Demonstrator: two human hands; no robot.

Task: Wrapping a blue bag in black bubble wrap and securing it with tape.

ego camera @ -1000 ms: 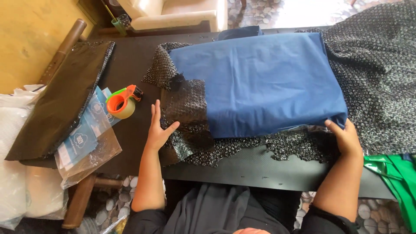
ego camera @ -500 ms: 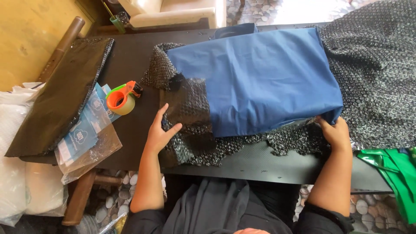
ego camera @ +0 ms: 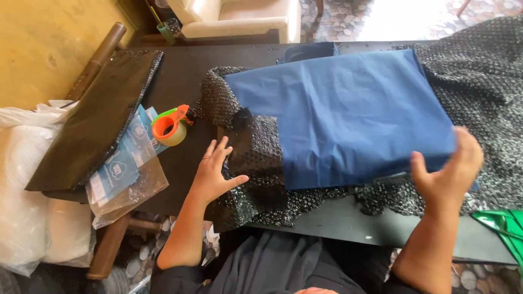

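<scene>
Blue cloth parcel (ego camera: 348,114) lies on black bubble wrap (ego camera: 261,158), long axis left-right | left hand (ego camera: 213,174) flat on wrap just left of parcel, fingers spread | right hand (ego camera: 447,174) nearer, at parcel's near-right corner (fingers apart, grip unclear) | tape dispenser (ego camera: 170,126) further left.
</scene>
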